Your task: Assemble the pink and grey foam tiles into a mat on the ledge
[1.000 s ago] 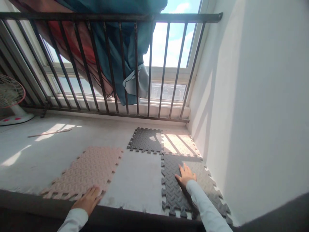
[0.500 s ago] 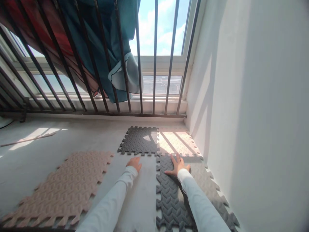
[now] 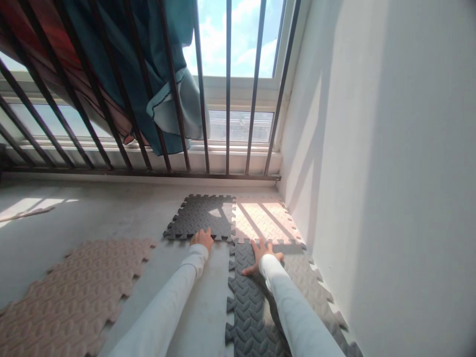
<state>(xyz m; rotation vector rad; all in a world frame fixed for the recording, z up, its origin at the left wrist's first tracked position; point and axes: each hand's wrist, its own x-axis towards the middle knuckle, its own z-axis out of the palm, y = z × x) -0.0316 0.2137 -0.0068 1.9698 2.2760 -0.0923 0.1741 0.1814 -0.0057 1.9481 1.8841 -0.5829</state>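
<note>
My left hand (image 3: 203,239) is at the near edge of a dark grey foam mat tile (image 3: 199,213), its fingers bunched and bent over the toothed rim. What the fingertips do under the rim is hidden. My right hand (image 3: 263,258) lies open, fingers spread, on another dark grey foam tile (image 3: 247,307) close to its far seam. Beyond those fingertips a sunlit pink foam tile (image 3: 264,218) joins the first grey tile along its right side. Bare floor shows between my left forearm and the near grey tile.
A separate pink foam tile (image 3: 78,292) lies on the floor at left. Dark railing bars (image 3: 228,99) stand in front of the window, with blue and red cloth (image 3: 137,64) hanging behind them. A white wall (image 3: 372,173) bounds the mat at right.
My left hand has moved forward from the bare floor onto the near edge of the far grey tile. The right hand stays spread on its tile. The view has shifted slightly to the right.
</note>
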